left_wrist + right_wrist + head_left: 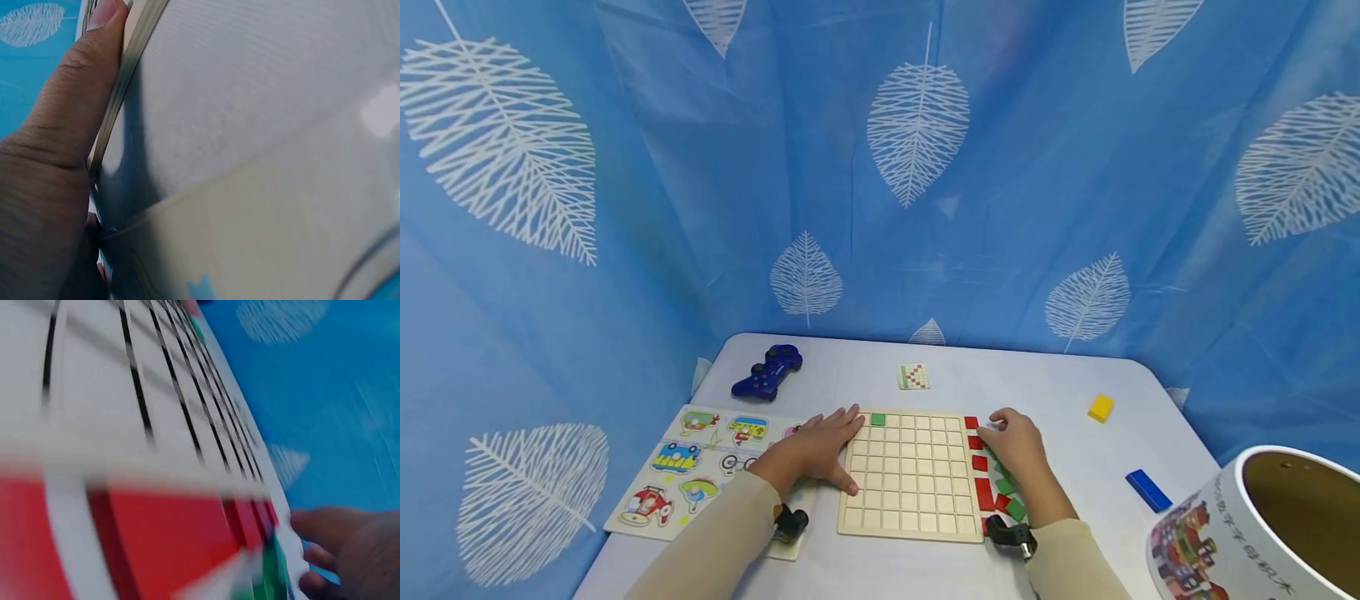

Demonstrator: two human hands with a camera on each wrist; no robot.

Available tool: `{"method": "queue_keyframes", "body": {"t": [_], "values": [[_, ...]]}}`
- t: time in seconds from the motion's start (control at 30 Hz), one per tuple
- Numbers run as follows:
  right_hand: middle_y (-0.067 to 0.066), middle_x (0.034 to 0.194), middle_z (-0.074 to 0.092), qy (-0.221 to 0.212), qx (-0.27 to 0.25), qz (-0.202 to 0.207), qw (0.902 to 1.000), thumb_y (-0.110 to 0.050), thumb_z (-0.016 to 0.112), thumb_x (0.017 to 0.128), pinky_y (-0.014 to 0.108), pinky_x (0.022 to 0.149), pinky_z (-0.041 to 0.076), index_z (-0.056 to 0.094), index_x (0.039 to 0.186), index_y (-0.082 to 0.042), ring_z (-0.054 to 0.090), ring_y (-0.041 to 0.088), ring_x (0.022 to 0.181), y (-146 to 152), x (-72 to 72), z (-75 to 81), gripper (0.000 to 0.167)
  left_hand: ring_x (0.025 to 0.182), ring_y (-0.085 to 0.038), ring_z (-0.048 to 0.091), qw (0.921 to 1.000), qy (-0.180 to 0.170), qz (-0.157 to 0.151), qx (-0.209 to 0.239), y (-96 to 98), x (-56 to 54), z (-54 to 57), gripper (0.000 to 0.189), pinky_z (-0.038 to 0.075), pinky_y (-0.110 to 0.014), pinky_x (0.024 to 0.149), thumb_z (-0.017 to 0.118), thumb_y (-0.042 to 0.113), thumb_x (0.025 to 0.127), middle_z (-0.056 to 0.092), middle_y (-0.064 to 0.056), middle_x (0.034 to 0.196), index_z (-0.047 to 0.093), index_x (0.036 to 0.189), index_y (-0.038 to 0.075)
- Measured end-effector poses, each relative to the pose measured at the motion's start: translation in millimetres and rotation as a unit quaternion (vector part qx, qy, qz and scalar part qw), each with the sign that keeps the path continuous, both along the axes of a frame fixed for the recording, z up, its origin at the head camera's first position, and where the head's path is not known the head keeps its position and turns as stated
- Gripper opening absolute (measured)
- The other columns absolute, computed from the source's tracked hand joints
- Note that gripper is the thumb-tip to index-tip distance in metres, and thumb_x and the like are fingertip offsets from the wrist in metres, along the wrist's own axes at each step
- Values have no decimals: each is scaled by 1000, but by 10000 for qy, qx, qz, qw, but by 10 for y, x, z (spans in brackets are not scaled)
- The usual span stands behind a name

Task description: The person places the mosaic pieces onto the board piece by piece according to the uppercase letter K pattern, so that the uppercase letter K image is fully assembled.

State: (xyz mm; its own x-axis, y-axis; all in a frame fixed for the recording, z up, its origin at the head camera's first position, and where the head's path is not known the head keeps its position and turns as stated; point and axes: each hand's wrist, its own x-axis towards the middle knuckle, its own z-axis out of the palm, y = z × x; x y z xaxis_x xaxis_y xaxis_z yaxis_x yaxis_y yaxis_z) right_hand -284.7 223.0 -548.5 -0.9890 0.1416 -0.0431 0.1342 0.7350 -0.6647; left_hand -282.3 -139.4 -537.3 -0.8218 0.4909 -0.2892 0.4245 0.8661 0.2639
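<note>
A pale wooden grid board [904,477] lies in front of me, with one green tile [878,419] in its top row near the left corner. My left hand [820,446] rests at the board's left edge with its fingers spread, and the left wrist view shows its thumb [78,81] along the edge. Just past the board's right side, my right hand [1018,446] hovers low beside a column of red tiles [980,463]. Its fingers bend loosely, and nothing shows between them. Loose green tiles [1016,509] lie beneath its wrist, partly hidden.
A small pattern card [913,377] lies behind the board. Left are a picture puzzle board [658,475], partly under the left arm, and a blue game controller [767,372]. Yellow [1101,407] and blue blocks [1147,490] and a white tub [1217,525] stand right.
</note>
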Motion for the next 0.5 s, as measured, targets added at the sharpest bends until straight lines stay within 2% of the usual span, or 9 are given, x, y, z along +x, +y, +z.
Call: {"method": "queue_keyframes", "body": {"t": [0.13,0.33,0.5], "values": [[17,115,66,-372,-34,153,9992,-26,76,95,45,87,55,68,120,-4,59,30,101,167,21,-34,34,164,-29,10,10000,-12,-3,-17,-10,-6,-9,135,13,-55,131,81,79,66,8,-4,178,19,169,18],[15,113,66,-391,-119,27,9992,-24,75,96,39,82,54,69,123,-5,59,28,99,210,5,-81,34,164,-29,9,9999,7,-18,-137,-28,-2,-36,137,13,-55,131,78,83,65,7,-3,178,17,170,20],[18,113,66,-430,-58,-90,9990,-19,74,95,40,82,55,68,117,-2,59,30,98,206,-10,-64,29,164,-28,8,10000,-34,-22,-51,-8,-18,-33,136,11,-55,131,79,82,65,5,-2,178,17,170,20]]}}
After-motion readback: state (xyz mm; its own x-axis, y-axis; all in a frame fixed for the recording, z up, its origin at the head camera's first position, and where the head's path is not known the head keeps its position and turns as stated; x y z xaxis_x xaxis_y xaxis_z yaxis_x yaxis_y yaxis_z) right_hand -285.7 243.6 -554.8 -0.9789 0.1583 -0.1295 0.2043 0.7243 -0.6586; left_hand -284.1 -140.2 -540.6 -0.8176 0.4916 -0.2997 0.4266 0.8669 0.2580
